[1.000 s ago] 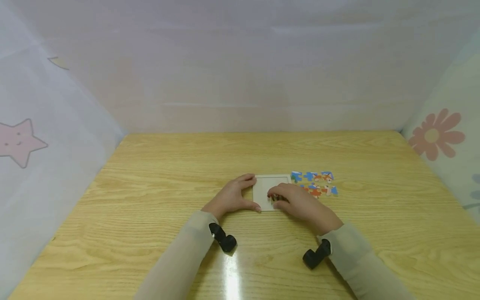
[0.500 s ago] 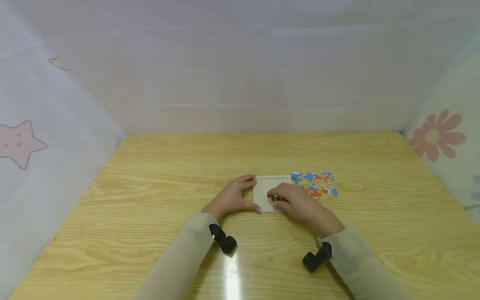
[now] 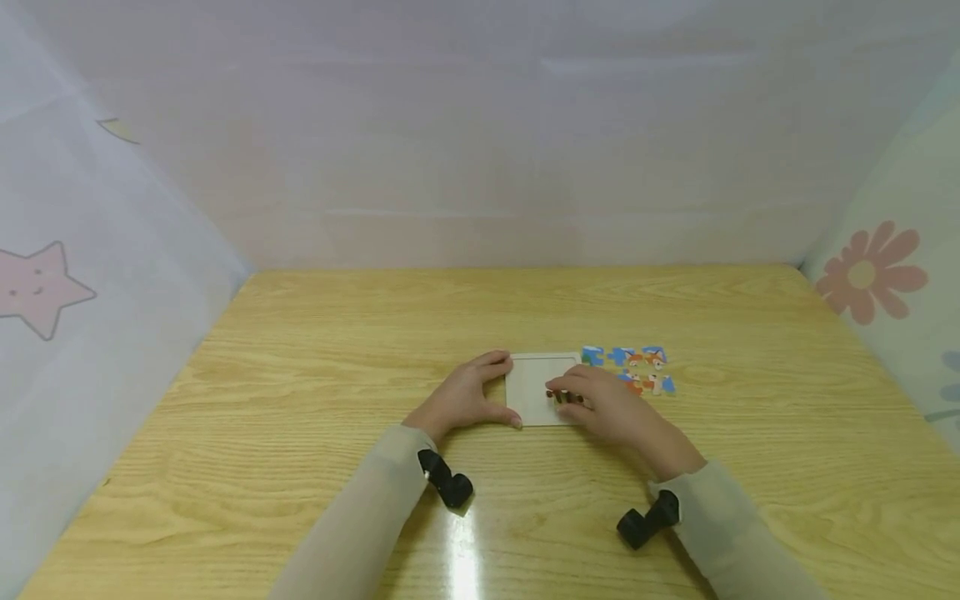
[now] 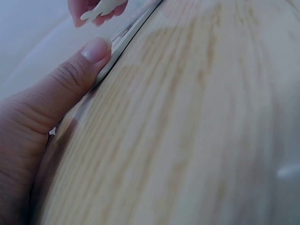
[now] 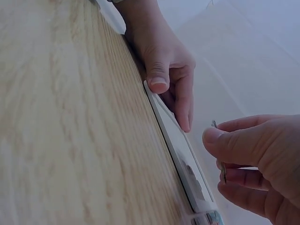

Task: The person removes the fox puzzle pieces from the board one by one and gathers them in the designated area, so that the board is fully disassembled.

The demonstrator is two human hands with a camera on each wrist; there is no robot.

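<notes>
A white square puzzle tray point(image 3: 531, 377) lies flat on the table. My left hand point(image 3: 465, 393) holds its left side, fingers at the far corner and thumb point(image 4: 96, 50) at the near corner. Above the tray's right part, my right hand point(image 3: 611, 407) pinches a puzzle piece point(image 5: 224, 172) between thumb and fingers. The piece is thin and seen edge-on in the right wrist view; its pale outline shows in the left wrist view. In the head view, dark red and brown bits of it show between the fingers. The right hand hides the tray's right side.
Several puzzle pieces point(image 3: 654, 358) with blue sky and orange fox parts lie in two rows right of the tray. The right hand partly covers the nearer row. The wooden table point(image 3: 360, 325) runs back to a pale cloth backdrop point(image 3: 480, 150).
My right hand has shifted slightly right over the tray, still pinching the puzzle piece, and covers more of the loose pieces. The left hand stays on the tray.
</notes>
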